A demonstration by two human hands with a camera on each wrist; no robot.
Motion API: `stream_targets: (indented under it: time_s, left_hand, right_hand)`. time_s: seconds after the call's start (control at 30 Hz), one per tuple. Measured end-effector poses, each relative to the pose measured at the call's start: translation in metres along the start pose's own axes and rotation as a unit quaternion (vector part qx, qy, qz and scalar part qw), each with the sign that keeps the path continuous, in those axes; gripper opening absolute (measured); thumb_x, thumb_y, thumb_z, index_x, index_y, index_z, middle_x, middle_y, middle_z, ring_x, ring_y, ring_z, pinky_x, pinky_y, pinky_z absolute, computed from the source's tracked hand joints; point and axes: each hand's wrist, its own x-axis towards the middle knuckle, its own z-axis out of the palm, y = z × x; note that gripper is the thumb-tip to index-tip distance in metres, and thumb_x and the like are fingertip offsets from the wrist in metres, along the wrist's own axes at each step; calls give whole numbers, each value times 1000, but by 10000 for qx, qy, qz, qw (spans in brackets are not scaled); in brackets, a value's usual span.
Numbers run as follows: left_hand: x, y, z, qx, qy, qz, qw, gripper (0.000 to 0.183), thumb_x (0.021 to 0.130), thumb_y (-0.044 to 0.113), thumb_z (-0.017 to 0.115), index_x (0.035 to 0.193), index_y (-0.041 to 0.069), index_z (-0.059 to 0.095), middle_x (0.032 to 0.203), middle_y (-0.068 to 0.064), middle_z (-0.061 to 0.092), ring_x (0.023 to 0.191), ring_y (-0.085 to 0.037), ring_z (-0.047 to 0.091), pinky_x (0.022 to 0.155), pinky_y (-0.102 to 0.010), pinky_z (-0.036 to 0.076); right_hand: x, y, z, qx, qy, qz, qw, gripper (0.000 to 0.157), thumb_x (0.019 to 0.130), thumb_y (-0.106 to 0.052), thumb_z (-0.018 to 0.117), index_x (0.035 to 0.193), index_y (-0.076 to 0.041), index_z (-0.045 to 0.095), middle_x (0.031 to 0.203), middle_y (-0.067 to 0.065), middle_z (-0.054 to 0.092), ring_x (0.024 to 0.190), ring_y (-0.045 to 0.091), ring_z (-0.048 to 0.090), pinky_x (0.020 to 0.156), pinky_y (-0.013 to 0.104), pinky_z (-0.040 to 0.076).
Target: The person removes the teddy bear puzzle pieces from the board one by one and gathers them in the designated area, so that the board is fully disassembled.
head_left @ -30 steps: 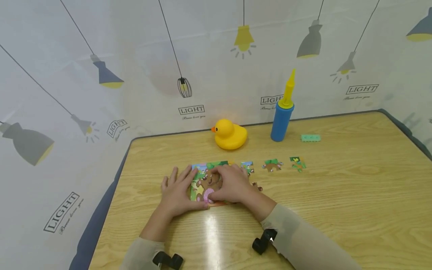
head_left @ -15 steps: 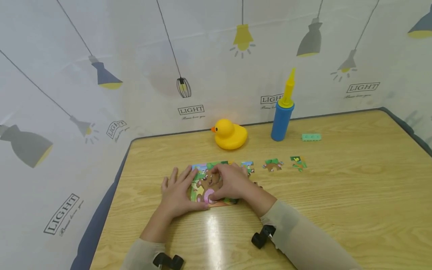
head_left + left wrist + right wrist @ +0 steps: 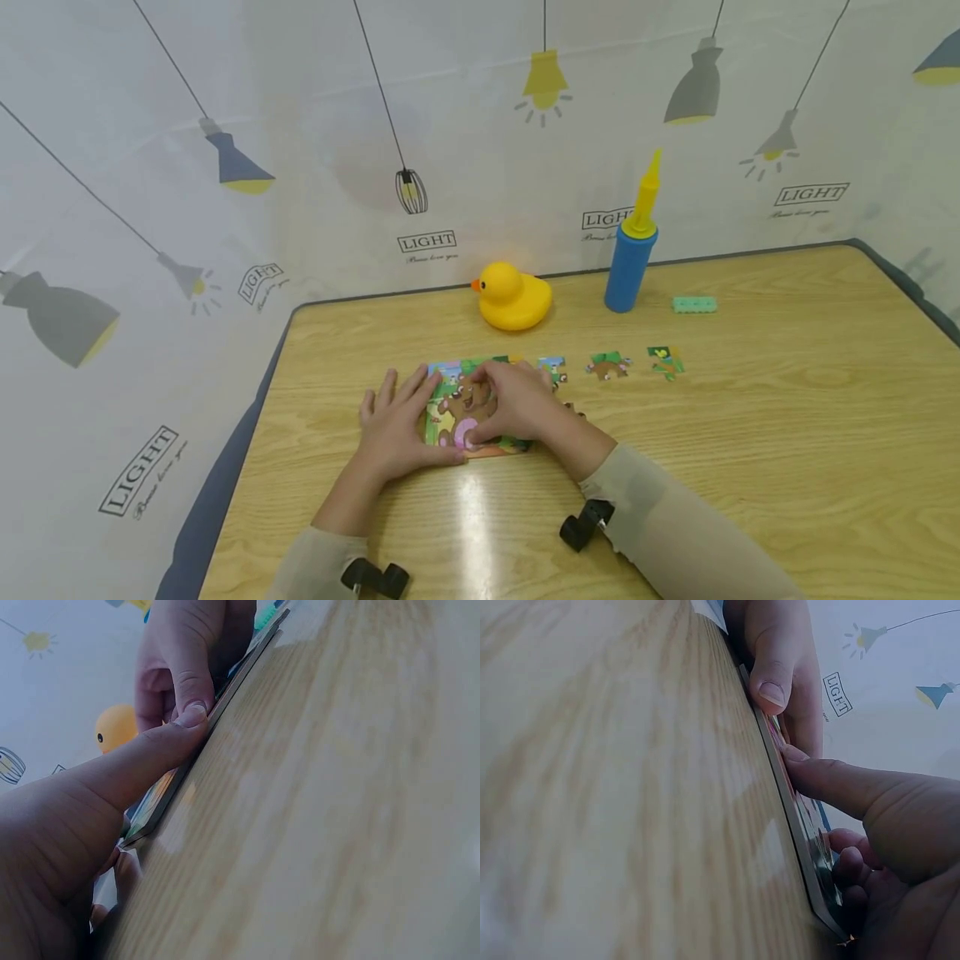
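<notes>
A small jigsaw puzzle (image 3: 441, 425) with a cartoon bear picture lies in its flat tray on the table. My left hand (image 3: 393, 429) rests at its left side, fingers spread, the thumb along the front edge. Over the right half bends my right hand (image 3: 517, 404), its thumb and index finger set about a bear puzzle piece (image 3: 471, 407) and touching the picture. In the right wrist view the right thumb (image 3: 832, 778) lies on the puzzle surface, the other fingers curled. The palm hides part of the puzzle. The two thumbs are close together in the left wrist view.
Loose puzzle pieces lie to the right: one with blue sky (image 3: 552, 369), a brown one (image 3: 609, 365) and a green one (image 3: 666, 362); another (image 3: 573, 410) peeks past the right wrist. Behind stand a yellow duck (image 3: 516, 300), a blue pump (image 3: 628, 271) and a green block (image 3: 694, 305).
My right wrist has shifted slightly, uncovering the tray's lower right corner and covering more of the nearest loose piece. The fingertips of both hands stay in about the same places.
</notes>
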Motion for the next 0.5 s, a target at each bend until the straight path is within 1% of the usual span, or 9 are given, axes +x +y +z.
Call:
stream_targets:
  time_s: [0.07, 0.2, 0.37, 0.43, 0.5]
  left_hand:
    - [0, 0, -1, 24, 12, 5, 10000, 130, 65, 82, 85, 169, 21, 35, 177, -5, 24, 160, -51, 3, 119, -77, 1]
    - [0, 1, -2, 47, -27, -21, 10000, 131, 65, 81, 86, 170, 21, 34, 177, -5, 23, 161, -50, 3, 120, -77, 0]
    - [0, 1, -2, 39, -38, -27, 10000, 132, 65, 82, 85, 170, 21, 33, 177, -4, 22, 161, -50, 1, 120, -76, -2]
    - [0, 1, -2, 37, -39, -30, 10000, 133, 64, 82, 86, 170, 21, 33, 177, -5, 22, 161, -50, 2, 120, -76, -2]
    - [0, 1, -2, -1, -38, -34, 10000, 132, 64, 81, 86, 170, 21, 33, 177, -5, 22, 161, -50, 1, 120, -76, -2]
  right_hand:
    - [0, 0, 1, -20, 16, 20, 10000, 83, 63, -52, 103, 134, -25, 68, 96, -12, 66, 101, 21, 50, 90, 48, 32]
    - [-1, 0, 2, 10, 49, 42, 10000, 84, 64, -52, 103, 134, -25, 67, 84, -6, 59, 96, 20, 49, 89, 47, 31]
    - [-3, -1, 1, 65, 87, 25, 9999, 85, 65, -51, 103, 136, -25, 65, 83, -5, 58, 94, 20, 49, 90, 48, 31]
    - [-5, -2, 1, 76, 113, 28, 9999, 86, 65, -51, 103, 137, -25, 64, 84, -5, 59, 95, 21, 50, 92, 49, 31]
    - [-6, -3, 1, 56, 171, 40, 9998, 86, 64, -51, 103, 137, -25, 64, 88, -7, 61, 98, 22, 50, 93, 51, 31]
